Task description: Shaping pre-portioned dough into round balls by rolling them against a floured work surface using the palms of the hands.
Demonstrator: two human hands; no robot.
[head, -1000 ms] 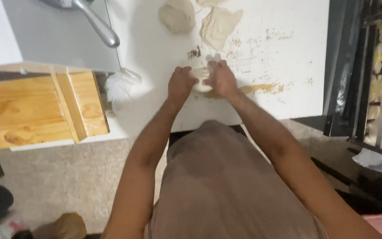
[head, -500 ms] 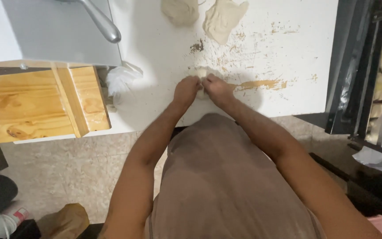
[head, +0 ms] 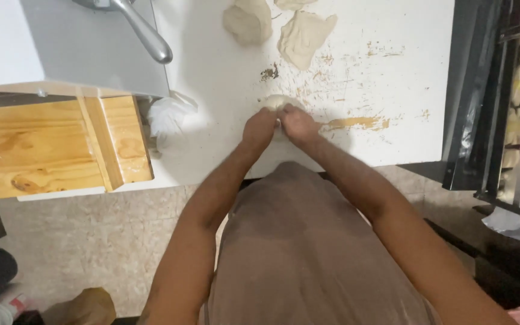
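Both hands are closed together around a small dough ball (head: 275, 102) on the white table (head: 212, 72): the left hand (head: 259, 129) cups its left side, the right hand (head: 298, 124) its right, fingers curled and meeting over the near half, so only the far top of the ball shows. Farther off lie a rounded dough lump (head: 248, 21) and a flat torn dough piece (head: 304, 37). To the left are a crumpled white bag (head: 170, 117), a wooden board (head: 49, 147) and a grey machine with a metal handle (head: 145, 36).
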